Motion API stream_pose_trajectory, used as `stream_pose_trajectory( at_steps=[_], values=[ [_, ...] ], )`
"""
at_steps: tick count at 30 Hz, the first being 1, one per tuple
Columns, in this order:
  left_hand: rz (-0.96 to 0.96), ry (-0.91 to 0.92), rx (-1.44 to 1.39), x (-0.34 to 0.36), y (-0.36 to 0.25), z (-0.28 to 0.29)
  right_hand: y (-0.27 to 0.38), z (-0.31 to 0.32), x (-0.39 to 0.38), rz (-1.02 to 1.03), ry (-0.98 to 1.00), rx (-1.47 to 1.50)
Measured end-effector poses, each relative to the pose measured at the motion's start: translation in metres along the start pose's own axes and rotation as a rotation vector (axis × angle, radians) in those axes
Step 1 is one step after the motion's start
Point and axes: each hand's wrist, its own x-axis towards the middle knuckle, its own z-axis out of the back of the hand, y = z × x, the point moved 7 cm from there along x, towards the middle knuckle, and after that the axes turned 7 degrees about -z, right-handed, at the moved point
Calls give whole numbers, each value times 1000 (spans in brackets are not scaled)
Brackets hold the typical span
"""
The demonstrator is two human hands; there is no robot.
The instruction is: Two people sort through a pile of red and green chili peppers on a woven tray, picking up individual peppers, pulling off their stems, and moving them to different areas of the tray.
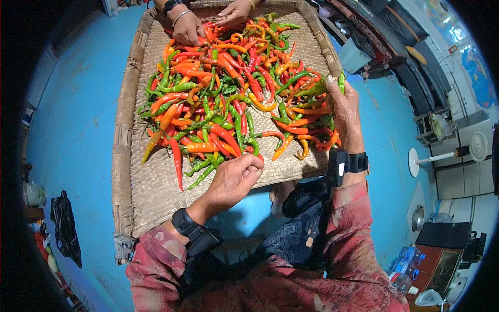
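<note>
A heap of red, orange and green chili peppers point(223, 104) covers much of a shallow woven tray point(150, 192). My left hand point(233, 179) is closed at the near edge of the heap, its thumb and fingers pinched on a chili pepper mostly hidden by them. At the tray's right side, my right hand point(345, 106) holds a green chili pepper point(341, 82) between thumb and fingers. Beside that hand lies a smaller group of peppers point(306, 117). Across the tray, another person's two hands point(188, 27) touch the far end of the heap.
Blue floor point(78, 125) surrounds the tray. A black plastic bag point(65, 229) lies at left. To the right stand a white pedestal fan point(442, 153), a light blue bin point(356, 53) and plastic bottles point(408, 260). My legs point(296, 234) are under the tray's near edge.
</note>
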Motion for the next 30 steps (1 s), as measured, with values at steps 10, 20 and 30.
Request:
stream_pose_trajectory(
  at_steps=[10, 20, 30],
  values=[
    [12, 15, -5, 1, -6, 0, 5, 0, 2, 273, -134, -767],
    [2, 13, -7, 1, -3, 0, -9, 16, 4, 172, -81, -552],
    [-13, 10, 14, 4, 0, -4, -6, 69, -11, 281, -355, -575]
  ],
)
